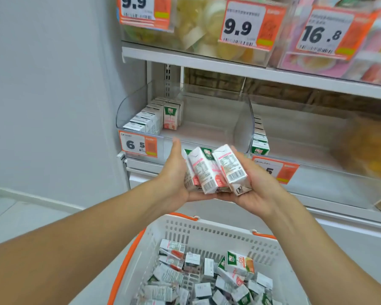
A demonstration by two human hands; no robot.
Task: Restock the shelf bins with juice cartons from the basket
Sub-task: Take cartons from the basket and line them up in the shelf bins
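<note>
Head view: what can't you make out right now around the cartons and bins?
- Held cartons: exact count, hidden by both hands.
- Right bin: contents smeared by blur and glare.
- Basket: near part cut off by the bottom edge.
- Price tag: first digit covered by the right hand.

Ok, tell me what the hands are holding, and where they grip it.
A cluster of juice cartons, cupped between left hand and right hand, pressed at the outer sides and supported underneath.
</note>
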